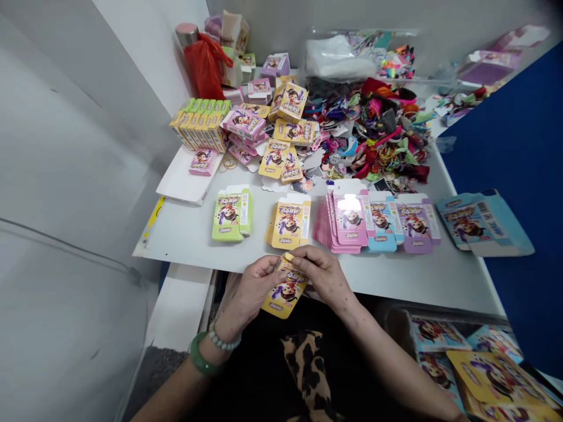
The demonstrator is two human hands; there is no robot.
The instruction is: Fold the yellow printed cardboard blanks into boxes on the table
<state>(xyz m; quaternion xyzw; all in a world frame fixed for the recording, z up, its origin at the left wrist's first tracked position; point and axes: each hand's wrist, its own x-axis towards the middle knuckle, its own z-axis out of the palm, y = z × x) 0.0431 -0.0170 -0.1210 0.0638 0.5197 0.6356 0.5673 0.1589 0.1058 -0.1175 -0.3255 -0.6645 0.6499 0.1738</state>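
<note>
A small yellow printed carton [285, 290] is between my hands, just over the table's front edge. My left hand [259, 284] grips its left side, thumb lying on the printed face. At its top end, the fingers of my right hand [323, 275] pinch the flap. Beyond my hands lie flattened cartons in a row: a green stack [229, 217], a yellow stack [288, 223], a pink stack [349, 220], a blue stack [382, 223] and a purple stack [416, 225].
Filled-out yellow and pink boxes [246, 123] pile up at the back left beside a red plastic bag [206, 64]. A heap of colourful small items [373, 129] covers the back right. A larger blue carton [484, 225] overhangs the right edge. An open box of cartons [492, 363] stands lower right.
</note>
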